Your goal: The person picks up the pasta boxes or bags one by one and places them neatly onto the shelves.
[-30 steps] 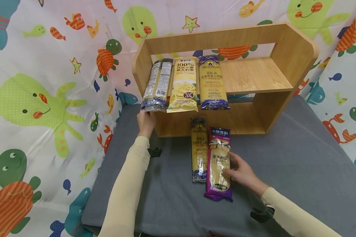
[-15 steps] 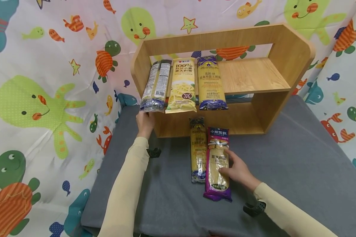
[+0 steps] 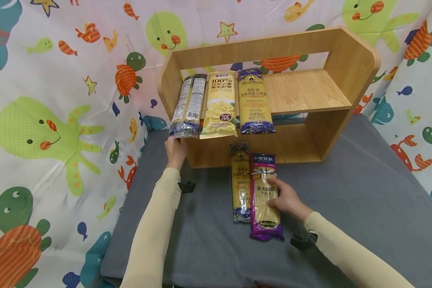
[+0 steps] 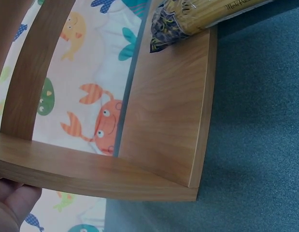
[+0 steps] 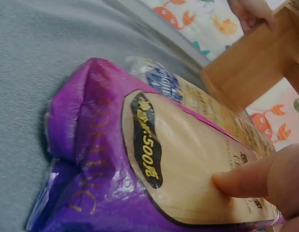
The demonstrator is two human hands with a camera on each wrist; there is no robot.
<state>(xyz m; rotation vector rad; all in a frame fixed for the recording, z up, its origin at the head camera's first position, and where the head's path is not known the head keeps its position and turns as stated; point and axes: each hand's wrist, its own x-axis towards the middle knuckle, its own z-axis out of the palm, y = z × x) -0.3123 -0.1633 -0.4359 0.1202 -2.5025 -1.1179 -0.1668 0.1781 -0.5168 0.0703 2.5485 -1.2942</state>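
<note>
The purple pasta packet (image 3: 264,218) lies on the grey cloth, my right hand (image 3: 288,199) gripping its right side with the thumb over its front. Close up in the right wrist view are the purple packet (image 5: 103,154) and the thumb of my right hand (image 5: 260,183). Touching its left side is a yellow spaghetti packet (image 3: 241,180), its top at the shelf's lower front edge. My left hand (image 3: 176,151) holds the left side panel of the wooden shelf (image 3: 291,42); in the left wrist view, fingers of my left hand (image 4: 16,203) curl against the panel.
Three packets lean side by side on the upper board: a dark-ended one (image 3: 189,102), a pale yellow one (image 3: 220,104) and a blue-ended spaghetti packet (image 3: 255,102). The upper board (image 3: 306,91) continues to their right. A patterned curtain (image 3: 68,76) hangs behind.
My right hand has shifted slightly left and up with the purple packet, whose top has moved a little left, its lower end slightly right. My left hand keeps its hold on the shelf.
</note>
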